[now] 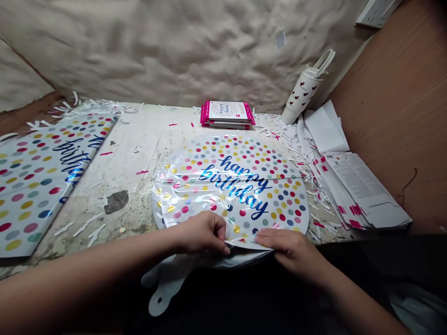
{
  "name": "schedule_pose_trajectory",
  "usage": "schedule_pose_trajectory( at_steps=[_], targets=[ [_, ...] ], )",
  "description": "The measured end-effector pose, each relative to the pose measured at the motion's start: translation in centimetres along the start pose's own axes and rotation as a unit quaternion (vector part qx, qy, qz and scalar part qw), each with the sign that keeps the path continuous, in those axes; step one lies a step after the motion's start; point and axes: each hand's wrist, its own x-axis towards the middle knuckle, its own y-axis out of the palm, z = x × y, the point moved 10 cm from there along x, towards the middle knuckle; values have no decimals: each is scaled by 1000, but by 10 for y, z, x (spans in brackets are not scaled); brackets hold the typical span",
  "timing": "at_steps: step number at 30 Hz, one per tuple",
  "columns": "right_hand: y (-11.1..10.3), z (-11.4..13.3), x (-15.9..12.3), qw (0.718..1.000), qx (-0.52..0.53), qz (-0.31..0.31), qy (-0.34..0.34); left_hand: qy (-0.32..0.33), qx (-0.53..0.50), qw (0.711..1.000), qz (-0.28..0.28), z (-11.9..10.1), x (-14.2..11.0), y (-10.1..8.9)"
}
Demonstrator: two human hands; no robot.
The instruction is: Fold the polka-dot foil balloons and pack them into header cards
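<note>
1. Balloons (232, 186), flat and dotty, lie under both hands
2. Left hand (207, 234) pinches their near edge
3. Right hand (289, 246) rests on top; I can't tell if it grips
4. Cup with hearts (302, 93) stands beyond the right hand, inside hidden

Room runs between the folded foil (42, 186) and round foil (230, 188); 1 tumbler (303, 93) and packets (226, 111) stand behind.

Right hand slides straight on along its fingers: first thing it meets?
Probably the left hand, across a short stretch of the dotted balloon under the right hand's fingers. Depth is unclear from this single view, so it might pass just over.
</note>
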Motion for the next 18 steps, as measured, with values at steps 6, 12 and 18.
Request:
schedule_pose_trajectory(
  at_steps=[6,12,18],
  targets=[
    [0,15,15,995,10,87,47,4,-92,992,81,-16,3,6],
    [4,39,52,998,18,22,54,55,94,993,-43,-44,-5,-11],
    [20,19,58,984,141,20,110,78,212,974,-18,-45,-14,-1]
  ],
)
